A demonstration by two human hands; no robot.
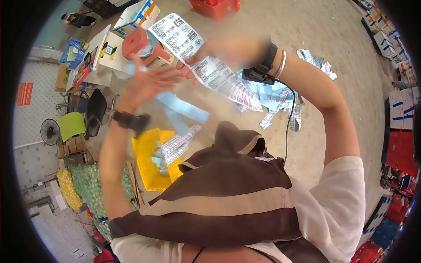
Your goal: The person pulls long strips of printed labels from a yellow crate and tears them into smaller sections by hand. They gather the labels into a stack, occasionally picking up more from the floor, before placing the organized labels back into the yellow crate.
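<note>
My right hand (219,52) grips a long strip of printed white labels (215,74), its fingertips curled at the strip's left edge. The strip runs from the upper left down to a pointed end at the lower right. My left hand (153,81), smeared by motion, has its fingers spread just left of the labels. Pale blue strips (184,106) show below that hand, partly overlapped by it. Lower down, another length of printed labels (180,144) hangs over a yellow crate (147,164) with bluish scraps inside.
A heap of label strips and blue backing (274,98) lies on the floor under my right forearm. Beyond my left hand is a red stool (136,44). Net sacks (98,182), a fan (50,131) and a green chair (72,126) are at left. Stacked boxes (401,109) line the right.
</note>
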